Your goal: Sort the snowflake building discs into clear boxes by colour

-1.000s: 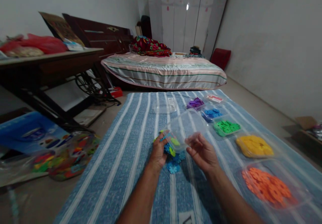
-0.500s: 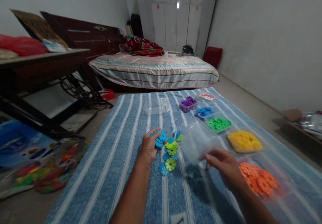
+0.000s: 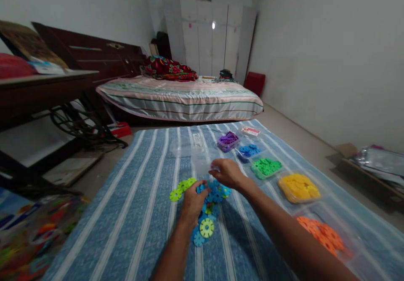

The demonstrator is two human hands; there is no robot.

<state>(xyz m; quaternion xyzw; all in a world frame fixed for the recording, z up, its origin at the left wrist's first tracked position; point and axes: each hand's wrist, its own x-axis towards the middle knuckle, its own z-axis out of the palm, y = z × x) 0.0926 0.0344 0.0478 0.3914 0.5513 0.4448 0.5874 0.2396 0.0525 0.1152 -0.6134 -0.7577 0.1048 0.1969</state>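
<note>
My left hand (image 3: pixel 195 199) is curled at a loose pile of notched plastic discs, its thumb and fingers around a few blue discs (image 3: pixel 200 188). The rest of the blue discs (image 3: pixel 216 193) lie heaped just right of it. A yellow-green disc (image 3: pixel 206 228) rests on blue ones nearer me, and a short row of yellow-green discs (image 3: pixel 183 186) lies left of the hand. Beyond the pile, my right hand (image 3: pixel 227 173) pinches a clear plastic box (image 3: pixel 201 163) by its near right side. The box's outline is faint against the cloth.
Clear boxes along the right hold purple (image 3: pixel 227 140), blue (image 3: pixel 249 151), green (image 3: pixel 267 167), yellow (image 3: pixel 299 187) and orange discs (image 3: pixel 322 234). A clear lid or tray (image 3: pixel 180 147) lies on the striped cloth (image 3: pixel 139 196). Bags of colourful pieces (image 3: pixel 47 234) are at lower left.
My right hand has carried the clear box leftward and away from me, beyond the pile. My left hand has come down to the discs. Yellow-green discs now lie to its left, and the view has shifted.
</note>
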